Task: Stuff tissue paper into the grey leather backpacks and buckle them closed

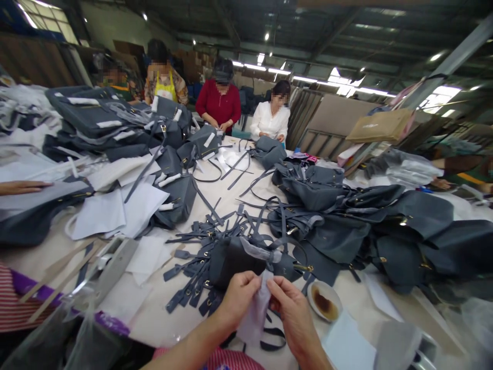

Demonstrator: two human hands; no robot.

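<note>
A: Here we go, bottom edge of the view, what's being worn?
B: It's a striped cloth garment (235,358), reddish-pink against paler lines, narrow and closely spaced, and there's a small bluish patch (222,367) low down!
A: Its cut?
B: Can't tell, mostly out of view!
A: And further up?
B: Bare forearms (192,336), bare left hand (242,294), bare right hand (289,303)!
</note>
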